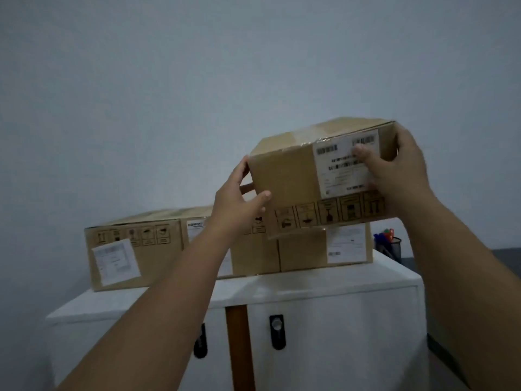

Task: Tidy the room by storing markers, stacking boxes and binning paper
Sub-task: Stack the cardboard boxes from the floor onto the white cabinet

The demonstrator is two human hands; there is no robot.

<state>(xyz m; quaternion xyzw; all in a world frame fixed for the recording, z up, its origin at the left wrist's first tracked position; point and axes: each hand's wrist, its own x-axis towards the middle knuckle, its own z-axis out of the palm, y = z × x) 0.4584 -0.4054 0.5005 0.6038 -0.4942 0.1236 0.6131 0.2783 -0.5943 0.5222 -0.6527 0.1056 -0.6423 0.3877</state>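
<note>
So on the left there's a long cardboard box point(135, 249) lying flat on the white cabinet point(324, 289). The left hand point(239, 204) is clamped on the left end of the carried box point(293, 176), thumb on the front, fingers wrapped behind. That box hangs tilted, right end higher, long axis running left-right, just above the second box point(304, 249) underneath. The right hand point(400, 170) grips the right end, thumb pressed on the label. Looks like it needs levelling, then lowering straight down. Marker cup point(393, 245) sits far right.
</note>
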